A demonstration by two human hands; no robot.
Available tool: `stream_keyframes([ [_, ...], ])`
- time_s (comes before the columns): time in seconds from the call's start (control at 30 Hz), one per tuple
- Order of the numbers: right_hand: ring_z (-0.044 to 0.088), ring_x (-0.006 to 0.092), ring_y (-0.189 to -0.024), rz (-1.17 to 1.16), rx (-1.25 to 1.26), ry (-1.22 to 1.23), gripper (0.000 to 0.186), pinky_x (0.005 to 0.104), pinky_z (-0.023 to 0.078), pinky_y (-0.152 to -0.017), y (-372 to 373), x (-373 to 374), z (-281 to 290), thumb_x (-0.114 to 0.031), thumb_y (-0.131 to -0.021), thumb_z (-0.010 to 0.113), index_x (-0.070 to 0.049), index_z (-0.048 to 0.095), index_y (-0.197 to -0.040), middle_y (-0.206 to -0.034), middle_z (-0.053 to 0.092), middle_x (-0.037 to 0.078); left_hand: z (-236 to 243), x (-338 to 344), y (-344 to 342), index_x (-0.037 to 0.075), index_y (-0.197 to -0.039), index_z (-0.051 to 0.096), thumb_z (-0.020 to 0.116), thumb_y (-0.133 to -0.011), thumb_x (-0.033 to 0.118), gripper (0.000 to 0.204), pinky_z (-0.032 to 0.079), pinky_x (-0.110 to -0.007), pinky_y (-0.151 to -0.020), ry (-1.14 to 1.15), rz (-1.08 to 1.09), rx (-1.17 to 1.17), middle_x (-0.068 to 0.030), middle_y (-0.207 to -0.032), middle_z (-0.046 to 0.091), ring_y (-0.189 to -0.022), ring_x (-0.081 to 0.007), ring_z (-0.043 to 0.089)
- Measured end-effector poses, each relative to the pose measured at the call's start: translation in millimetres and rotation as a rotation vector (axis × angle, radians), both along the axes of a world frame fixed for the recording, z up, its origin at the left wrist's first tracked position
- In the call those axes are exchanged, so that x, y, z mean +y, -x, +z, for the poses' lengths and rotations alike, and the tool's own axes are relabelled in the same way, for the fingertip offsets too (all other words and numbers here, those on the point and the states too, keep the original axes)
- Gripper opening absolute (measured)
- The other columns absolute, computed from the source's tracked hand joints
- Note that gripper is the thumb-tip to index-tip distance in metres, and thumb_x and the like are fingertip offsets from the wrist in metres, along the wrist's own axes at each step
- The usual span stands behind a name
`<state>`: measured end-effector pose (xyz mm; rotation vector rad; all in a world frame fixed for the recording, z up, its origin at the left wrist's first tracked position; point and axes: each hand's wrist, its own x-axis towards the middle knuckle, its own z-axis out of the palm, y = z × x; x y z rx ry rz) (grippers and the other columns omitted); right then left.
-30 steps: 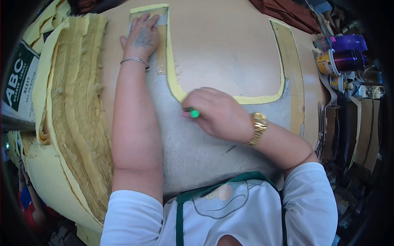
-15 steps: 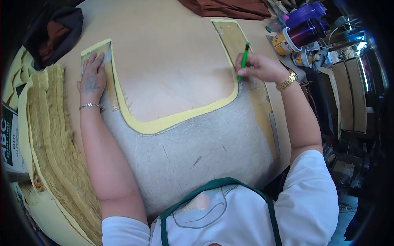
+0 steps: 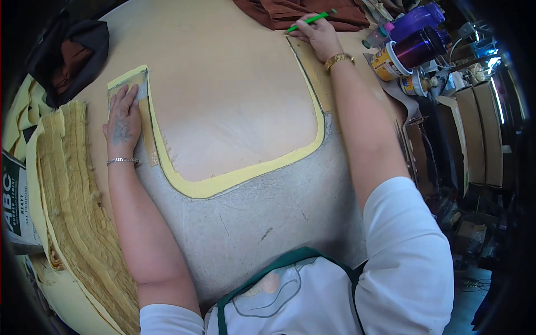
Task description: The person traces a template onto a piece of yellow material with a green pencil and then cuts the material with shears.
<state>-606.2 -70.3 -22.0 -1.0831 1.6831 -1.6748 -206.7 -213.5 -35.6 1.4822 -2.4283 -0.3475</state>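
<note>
A grey U-shaped template lies on a sheet of yellow foam whose edge shows around it, on a tan table. My left hand lies flat, fingers apart, pressing the template's left arm down. My right hand is at the far tip of the template's right arm, gripping a green pen with its point at the template's edge.
A stack of yellow foam sheets lies along the left side. Brown fabric is at the far edge, a dark cloth at far left. A purple jug and tins crowd the right.
My right hand has moved with the green pen from the template's inner left curve, along the bottom, up the right arm to its far tip. My left hand has stayed pressing down.
</note>
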Motion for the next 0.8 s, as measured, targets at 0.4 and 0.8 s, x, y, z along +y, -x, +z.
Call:
stream_keyframes([
  [0.4, 0.059, 0.0154, -0.063, -0.322, 0.007, 0.165, 0.021, 0.0279, 0.047, -0.058, -7.8, -3.5, -9.8, -0.018, -0.079, 0.060, 0.000, 0.052, -0.083, -0.069, 0.059, 0.009, 34.2, 147.0, 192.3, 0.005, -0.104, 0.055, 0.048, -0.084, 0.016, 0.024, 0.033, -0.041, -0.094, 0.098, -0.751, 0.325, -0.0152, -0.114, 0.050, -0.114, -0.0339, 0.040],
  [0.8, 0.057, 0.0310, -0.084, -0.356, 0.346, -0.090, 0.028, 0.0387, 0.044, -0.076, -11.8, 0.2, -2.8, -0.029, -0.077, 0.059, -0.003, 0.054, -0.087, -0.082, 0.061, 0.017, 15.9, 140.7, 260.0, 0.023, -0.129, 0.033, 0.033, -0.086, 0.041, 0.047, 0.019, -0.055, -0.098, 0.090, -0.586, -0.118, -0.0011, -0.137, 0.026, -0.127, -0.0268, 0.023],
])
